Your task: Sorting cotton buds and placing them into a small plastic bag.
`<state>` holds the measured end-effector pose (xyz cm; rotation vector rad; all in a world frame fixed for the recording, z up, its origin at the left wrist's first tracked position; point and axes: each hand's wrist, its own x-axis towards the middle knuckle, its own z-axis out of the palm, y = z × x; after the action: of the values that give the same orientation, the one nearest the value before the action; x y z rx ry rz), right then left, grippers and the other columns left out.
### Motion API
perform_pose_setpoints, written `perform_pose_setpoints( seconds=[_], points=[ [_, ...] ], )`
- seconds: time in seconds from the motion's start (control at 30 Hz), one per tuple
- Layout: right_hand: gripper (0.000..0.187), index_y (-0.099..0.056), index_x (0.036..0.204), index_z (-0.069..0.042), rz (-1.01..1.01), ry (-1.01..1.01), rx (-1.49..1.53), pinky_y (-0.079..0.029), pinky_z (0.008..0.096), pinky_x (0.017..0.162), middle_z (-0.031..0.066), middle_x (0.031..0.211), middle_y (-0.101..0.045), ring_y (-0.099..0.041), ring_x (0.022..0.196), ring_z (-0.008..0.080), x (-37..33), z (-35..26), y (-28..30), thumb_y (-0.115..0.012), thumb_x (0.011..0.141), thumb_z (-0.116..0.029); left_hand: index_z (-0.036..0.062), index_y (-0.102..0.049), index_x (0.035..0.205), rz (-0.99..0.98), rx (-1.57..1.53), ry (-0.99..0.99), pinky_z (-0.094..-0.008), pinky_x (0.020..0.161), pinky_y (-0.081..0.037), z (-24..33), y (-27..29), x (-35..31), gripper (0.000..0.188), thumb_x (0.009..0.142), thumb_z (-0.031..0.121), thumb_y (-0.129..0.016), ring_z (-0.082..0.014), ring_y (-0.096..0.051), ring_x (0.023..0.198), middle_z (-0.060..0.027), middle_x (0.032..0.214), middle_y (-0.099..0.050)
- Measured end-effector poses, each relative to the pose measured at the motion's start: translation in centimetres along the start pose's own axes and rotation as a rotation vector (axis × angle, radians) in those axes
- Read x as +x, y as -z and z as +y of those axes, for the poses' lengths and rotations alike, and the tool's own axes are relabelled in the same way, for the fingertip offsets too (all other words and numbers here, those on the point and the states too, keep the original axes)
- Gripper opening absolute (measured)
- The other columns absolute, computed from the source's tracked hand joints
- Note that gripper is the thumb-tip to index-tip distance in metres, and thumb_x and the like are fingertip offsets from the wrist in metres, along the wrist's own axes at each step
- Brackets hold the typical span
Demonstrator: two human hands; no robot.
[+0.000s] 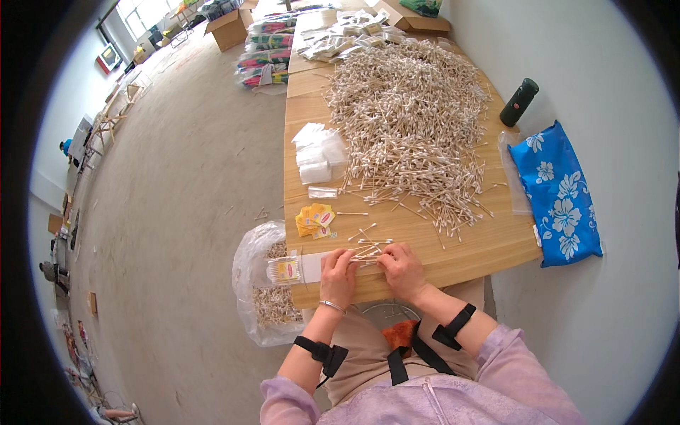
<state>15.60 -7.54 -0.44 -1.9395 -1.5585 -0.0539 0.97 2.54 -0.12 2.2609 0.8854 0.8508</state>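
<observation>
Near the table's front edge, my left hand (pixel 338 278) and my right hand (pixel 402 271) are close together, fingers bent around a small loose bunch of cotton swabs (pixel 366 253). Both hands pinch at its ends, and several swabs stick out between them. Left of my left hand is a clear packet of swabs with a yellow label (pixel 285 270), at the table's edge. A white strip (pixel 312 267) lies between that packet and my left hand. Small yellow cards (pixel 315 219) sit just beyond. A few single swabs are scattered near my fingertips.
A large heap of cotton swabs (pixel 411 113) covers the table's middle. Clear bags (pixel 316 156) lie left of it, filled packets (pixel 354 34) behind. A dark bottle (pixel 519 103) and blue flowered packet (pixel 557 195) stand right. A plastic sack of swabs (pixel 248 297) hangs below the left edge.
</observation>
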Motion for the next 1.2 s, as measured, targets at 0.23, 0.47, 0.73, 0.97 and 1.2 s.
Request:
perform_pose_setpoints(
  seconds=[0.23,0.47,0.73,0.97,1.2],
  points=[
    [0.004,-0.062,0.078,-0.008,-0.035,0.106,0.072,-0.047,0.0346,0.080,0.0049,0.090,-0.056,-0.054,0.090,0.0239,0.0,0.2,1.1,-0.061,0.075,-0.008,0.0047,-0.064,0.105,0.035,0.007,0.068,-0.0392,0.086,-0.047,-1.1,0.8,-0.7,0.029,0.077,-0.003,-0.063,-0.0328,-0.055,0.100,-0.0144,0.105,-0.060],
    [0.009,-0.063,0.082,-0.010,-0.029,0.053,-0.020,-0.045,0.0359,0.083,0.0049,0.095,-0.056,-0.053,0.095,0.0249,1.3,-0.7,-0.4,-0.065,0.073,-0.011,0.0043,-0.064,0.105,-0.024,-0.051,0.031,-0.0388,0.086,-0.047,-1.3,-0.6,0.5,0.030,0.077,-0.005,-0.059,-0.0331,-0.056,0.098,-0.0153,0.102,-0.060],
    [0.019,-0.066,0.095,-0.012,0.018,-0.169,0.013,-0.040,0.0401,0.088,0.0050,0.103,-0.055,-0.049,0.102,0.0255,3.8,0.2,-0.3,-0.065,0.076,-0.011,0.0025,-0.053,0.122,-0.082,0.016,0.044,-0.0425,0.099,-0.038,0.1,-0.7,0.5,0.057,0.070,0.007,-0.075,-0.0343,-0.045,0.114,-0.0152,0.122,-0.050],
    [0.017,-0.071,0.089,-0.017,-0.119,-0.101,0.066,-0.040,0.0392,0.084,0.0018,0.100,-0.057,-0.051,0.098,0.0221,3.7,0.2,-0.9,-0.064,0.076,-0.008,0.0019,-0.044,0.131,-0.055,-0.020,0.050,-0.0417,0.104,-0.036,-0.1,-1.0,0.5,0.073,0.067,0.007,-0.078,-0.0363,-0.042,0.120,-0.0175,0.129,-0.046],
    [0.045,-0.057,0.124,-0.007,-0.137,0.113,-0.210,-0.030,0.0431,0.106,0.0106,0.132,-0.048,-0.038,0.129,0.0286,1.9,-0.9,-1.1,-0.060,0.083,-0.027,-0.0013,-0.042,0.133,0.008,-0.326,0.146,-0.0405,0.107,-0.035,-1.0,-1.7,0.7,0.056,0.079,-0.007,-0.055,-0.0347,-0.043,0.126,-0.0203,0.134,-0.045]
  ],
)
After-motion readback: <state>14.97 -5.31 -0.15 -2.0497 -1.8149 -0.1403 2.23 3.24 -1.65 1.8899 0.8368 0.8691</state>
